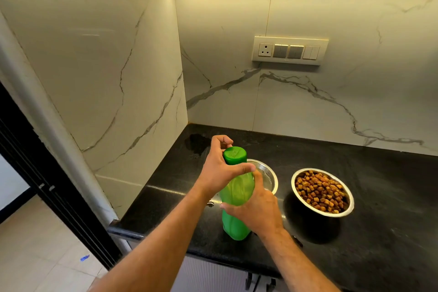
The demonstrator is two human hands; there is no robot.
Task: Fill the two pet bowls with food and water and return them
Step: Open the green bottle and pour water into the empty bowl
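My right hand (257, 208) wraps the green bottle (235, 197) at mid-body, base on the counter (355, 232). Its long axis stands near upright, cap (234, 155) tipped slightly away. My left hand (219, 168) pinches the cap. Behind, one bowl (269, 173) is mostly hidden, contents unclear. Right, the kibble bowl (322, 192).

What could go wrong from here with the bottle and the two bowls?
1. The left hand grips the green cap while the right hand holds the green plastic bottle near the black stone counter's front edge; a slip could drop it to the floor.
2. The partly hidden steel bowl sits right behind the bottle; a hasty pour may splash.
3. Splashes could wet the steel bowl of brown kibble nearby.
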